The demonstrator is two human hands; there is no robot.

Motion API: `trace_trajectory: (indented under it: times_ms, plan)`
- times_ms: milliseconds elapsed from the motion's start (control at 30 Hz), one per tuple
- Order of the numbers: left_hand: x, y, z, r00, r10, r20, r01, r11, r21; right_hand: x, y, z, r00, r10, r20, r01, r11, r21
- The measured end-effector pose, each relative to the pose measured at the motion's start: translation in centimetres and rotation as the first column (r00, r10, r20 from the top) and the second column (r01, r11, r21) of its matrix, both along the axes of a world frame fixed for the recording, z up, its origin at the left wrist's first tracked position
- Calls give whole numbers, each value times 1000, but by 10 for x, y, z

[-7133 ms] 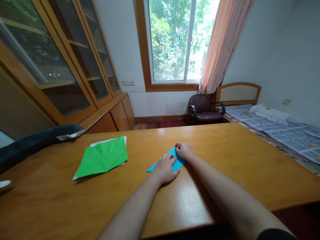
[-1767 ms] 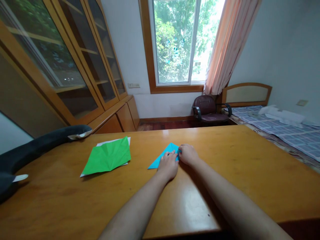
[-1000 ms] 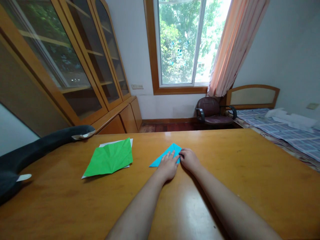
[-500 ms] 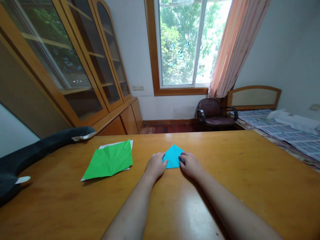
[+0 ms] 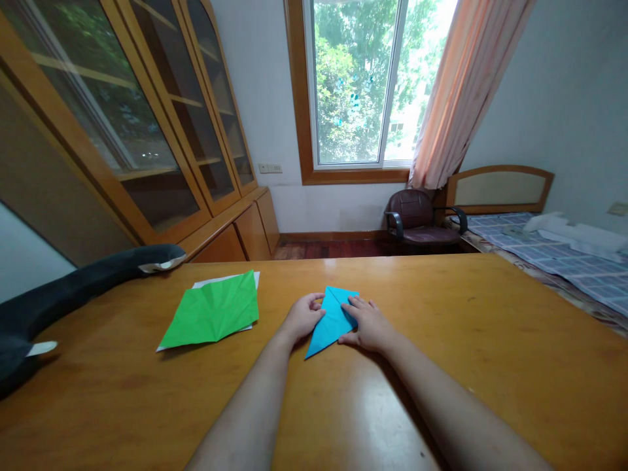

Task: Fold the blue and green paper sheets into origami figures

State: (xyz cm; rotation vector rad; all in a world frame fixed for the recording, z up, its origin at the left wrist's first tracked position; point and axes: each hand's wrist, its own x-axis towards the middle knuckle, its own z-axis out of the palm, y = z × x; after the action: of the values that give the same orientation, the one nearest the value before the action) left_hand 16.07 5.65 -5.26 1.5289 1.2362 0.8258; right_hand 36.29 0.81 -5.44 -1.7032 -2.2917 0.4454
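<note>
A folded sheet of blue paper [image 5: 331,319] lies on the wooden table in front of me, one sharp corner toward me on the left and a crease line near its top. My left hand [image 5: 303,315] is at its left edge, fingers curled and the thumb on the paper, closed on that edge. Across the right part rests my right hand [image 5: 367,322], fingers stretched out over the paper and the thumb apart by its lower edge. It covers some of that side.
Left of my hands, a creased green sheet [image 5: 216,311] lies over white paper [image 5: 256,279]. A dark plush toy [image 5: 93,278] stretches along the table's left side. Beyond the table [image 5: 471,366] stand a glass-door cabinet [image 5: 223,209], an office chair [image 5: 415,219] and a bed [image 5: 534,245].
The blue paper has turned, and a pointed corner now reaches toward me on the left. My right hand's fingers have spread out over it; my left hand has shifted slightly left.
</note>
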Motion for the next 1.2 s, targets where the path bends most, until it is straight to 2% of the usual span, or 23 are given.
trace_trajectory:
  times_ms: [100,200,333,467,533,633,733,800,967,1067,1200]
  plan:
    - [-1,-2,2,992,-59,114,63,998,-32,0,-2,3,999,39,-10,-39,999,-24]
    - [0,-5,4,971,-57,233,78,993,-83,-1,-4,5,998,58,-2,-58,998,-5]
    - [1,-9,8,930,-68,360,117,986,-116,-3,-3,7,999,42,8,-43,992,117]
    - [2,-12,14,892,-89,443,143,986,-90,-1,1,10,997,23,-67,-9,976,215]
    - [3,-11,15,875,-66,480,109,992,-63,1,1,12,991,-1,-134,33,970,240]
    - [4,-8,11,872,19,490,-16,1000,-9,3,0,14,960,-5,-281,87,957,278]
    - [5,-2,4,871,138,471,-179,983,44,1,-1,16,905,36,-423,103,948,301]
    - [7,1,-1,858,172,484,-226,973,55,-2,-2,16,880,55,-472,97,952,292]
    - [13,1,-7,857,2,516,-50,995,81,-7,1,13,784,97,-613,100,955,279]
    - [15,-1,-8,844,-23,536,-27,996,85,-8,3,9,721,130,-681,122,943,309]
    - [13,-3,-2,799,-30,601,8,999,39,-5,2,9,685,15,-728,265,926,268]
